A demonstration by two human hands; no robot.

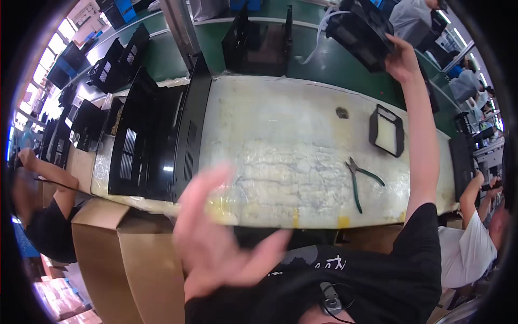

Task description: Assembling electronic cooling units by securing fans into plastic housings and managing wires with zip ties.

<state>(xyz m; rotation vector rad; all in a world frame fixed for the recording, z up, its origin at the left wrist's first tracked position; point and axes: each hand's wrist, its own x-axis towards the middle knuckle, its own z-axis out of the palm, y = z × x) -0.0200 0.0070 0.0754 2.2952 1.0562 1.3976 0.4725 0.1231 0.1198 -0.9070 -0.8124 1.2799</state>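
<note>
My right hand [402, 62] is stretched out to the far right, its fingers closed on the edge of a black plastic housing [360, 35]. The housing is held over the green surface beyond the table, and a white cable [318, 40] hangs beside it. My left hand [218, 232] is over the table's near edge, smeared by motion, with its thumb and fingers apart and nothing seen in it. Pliers with dark green handles [356, 186] lie on the table with their handles spread. A black rectangular frame [372, 135] rests beyond them, beside my right forearm.
Large black casings [143, 146] stand at the left of the padded, plastic-wrapped table [270, 119]. More black casings [259, 54] sit on the green surface [318, 65] behind. A metal post [181, 27] rises there. Cardboard boxes [102, 259] are at the near left. Other people work on both sides.
</note>
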